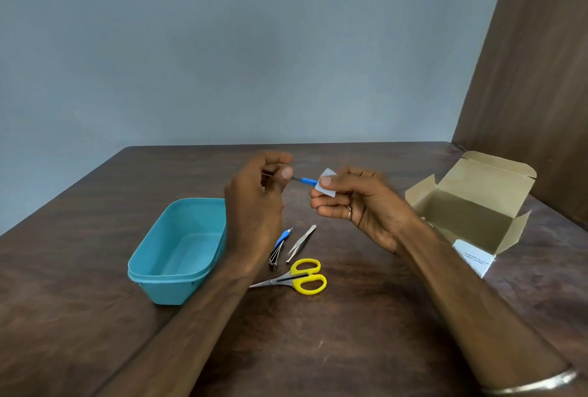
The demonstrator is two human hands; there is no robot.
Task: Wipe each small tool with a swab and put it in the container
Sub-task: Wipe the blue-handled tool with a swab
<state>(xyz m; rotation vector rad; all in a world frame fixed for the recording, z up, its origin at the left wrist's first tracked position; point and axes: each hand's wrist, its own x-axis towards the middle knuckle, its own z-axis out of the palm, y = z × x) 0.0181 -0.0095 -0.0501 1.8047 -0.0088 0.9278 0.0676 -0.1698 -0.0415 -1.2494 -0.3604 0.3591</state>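
- The person's left hand is raised above the desk, its grip pinching the metal end of a small blue-handled tool between thumb and fingertips.
- The right hand is raised just beside it, its grip pinching a small white swab pad folded round the blue end of that tool; a ring shows on one finger.
- The tool lies roughly level between the two hands, above and behind the teal container as the camera sees it.
- The teal container is an open rectangular tub standing on the desk, below the left forearm and to its left; nothing shows inside it.
- Just right of the container, between it and the right forearm, lies a second blue-handled tool with a bunch of thin metal picks at its near end.
- A pair of silver tweezers lies just right of those, angled the same way, apart from them.
- Yellow-handled scissors lie closed on the desk in front of the tweezers, blades pointing towards the container.
- An open cardboard box sits well right of the container, its flaps spread, with a white printed panel on its near side.
- A metal bangle circles the right forearm at the lower right edge.
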